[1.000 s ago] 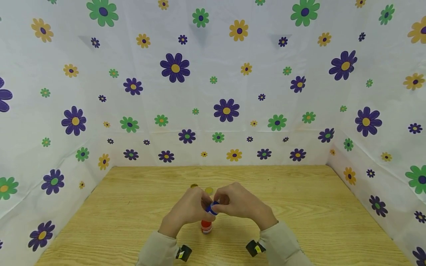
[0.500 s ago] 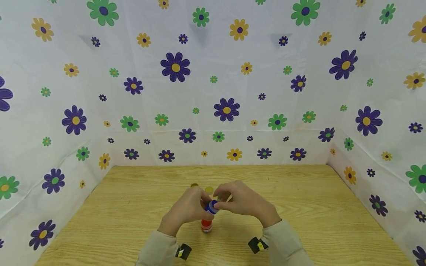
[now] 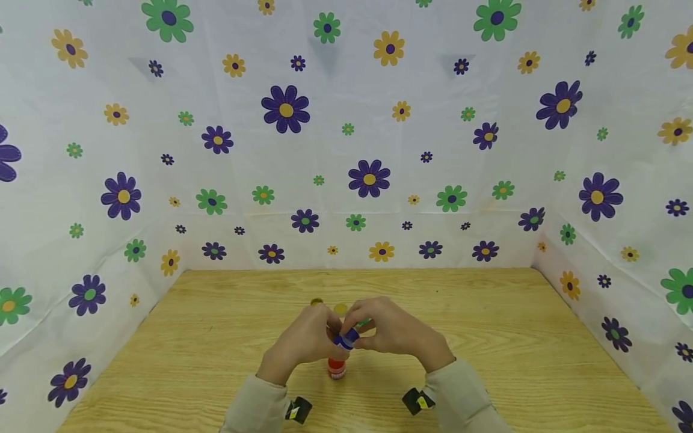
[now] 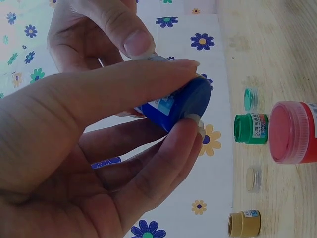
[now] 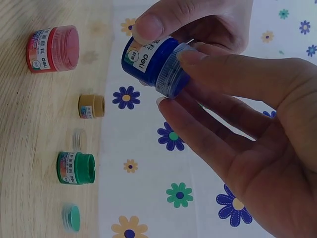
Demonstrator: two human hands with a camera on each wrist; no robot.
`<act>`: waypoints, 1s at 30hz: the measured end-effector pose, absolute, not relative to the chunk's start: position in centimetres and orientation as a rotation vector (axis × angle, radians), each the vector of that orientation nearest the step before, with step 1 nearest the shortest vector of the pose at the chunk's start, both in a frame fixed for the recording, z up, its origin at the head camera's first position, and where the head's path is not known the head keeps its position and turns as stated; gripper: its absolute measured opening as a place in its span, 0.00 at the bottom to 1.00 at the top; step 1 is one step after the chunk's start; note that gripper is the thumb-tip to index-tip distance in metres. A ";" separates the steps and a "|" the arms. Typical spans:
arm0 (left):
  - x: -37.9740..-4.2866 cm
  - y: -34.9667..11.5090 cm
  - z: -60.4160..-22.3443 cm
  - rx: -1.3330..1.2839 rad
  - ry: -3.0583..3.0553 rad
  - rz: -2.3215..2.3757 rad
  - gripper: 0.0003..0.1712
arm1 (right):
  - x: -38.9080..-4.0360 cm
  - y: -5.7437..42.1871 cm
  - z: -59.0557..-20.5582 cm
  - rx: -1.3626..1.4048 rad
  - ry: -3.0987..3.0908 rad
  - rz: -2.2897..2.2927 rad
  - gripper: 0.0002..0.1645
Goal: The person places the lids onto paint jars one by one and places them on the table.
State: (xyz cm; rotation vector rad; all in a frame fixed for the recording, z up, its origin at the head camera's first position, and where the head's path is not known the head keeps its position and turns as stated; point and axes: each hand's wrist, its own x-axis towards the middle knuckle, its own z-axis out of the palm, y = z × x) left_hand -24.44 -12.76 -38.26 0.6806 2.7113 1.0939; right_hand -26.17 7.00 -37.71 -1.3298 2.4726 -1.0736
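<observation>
My left hand (image 3: 305, 340) holds a small blue paint jar (image 5: 141, 62) by its body, thumb on one side and fingers on the other. The jar is tilted, its base showing in the left wrist view. On its clear ribbed lid (image 5: 171, 72), thumb and forefinger of my right hand (image 3: 397, 329) pinch from opposite sides. The jar is held above the table, and the hands hide part of it in the head view. Below the hands a red paint jar (image 5: 52, 49) stands upright with its lid on.
Beyond the hands stand an uncapped green paint jar (image 5: 76, 167) and an uncapped ochre paint jar (image 5: 91, 106). A green-tinted lid (image 5: 72, 218) and an ochre-tinted lid (image 5: 79, 139) lie beside them. Flower-printed sheeting (image 3: 346, 150) walls the wooden table (image 3: 487, 337).
Half a second ago the fingers of my right hand were spread further apart at the lid; now they have closed in around it again. My left hand keeps its hold on the blue jar.
</observation>
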 end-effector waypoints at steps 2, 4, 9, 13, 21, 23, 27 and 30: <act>-24.4 -12.7 -38.2 0.682 2.712 1.093 0.14 | -26.1 7.0 -37.7 -1.329 2.475 -1.066 0.12; -24.4 -12.6 -38.2 0.686 2.714 1.090 0.13 | -26.1 7.0 -37.7 -1.319 2.479 -1.061 0.11; -24.3 -12.5 -38.2 0.683 2.717 1.086 0.11 | -26.0 7.0 -37.6 -1.253 2.506 -1.042 0.11; -24.3 -12.5 -38.2 0.675 2.724 1.076 0.10 | -26.0 7.0 -37.5 -1.239 2.547 -1.003 0.11; -24.3 -12.4 -38.3 0.677 2.744 1.046 0.10 | -25.8 6.8 -37.5 -1.261 2.572 -0.979 0.10; -24.3 -12.4 -38.4 0.676 2.744 1.045 0.10 | -25.8 6.8 -37.5 -1.258 2.575 -0.972 0.10; -24.3 -12.4 -38.3 0.680 2.741 1.046 0.11 | -25.8 6.8 -37.5 -1.244 2.580 -0.943 0.12; -24.2 -12.4 -38.3 0.670 2.726 1.056 0.12 | -25.8 7.0 -37.4 -1.230 2.580 -0.945 0.14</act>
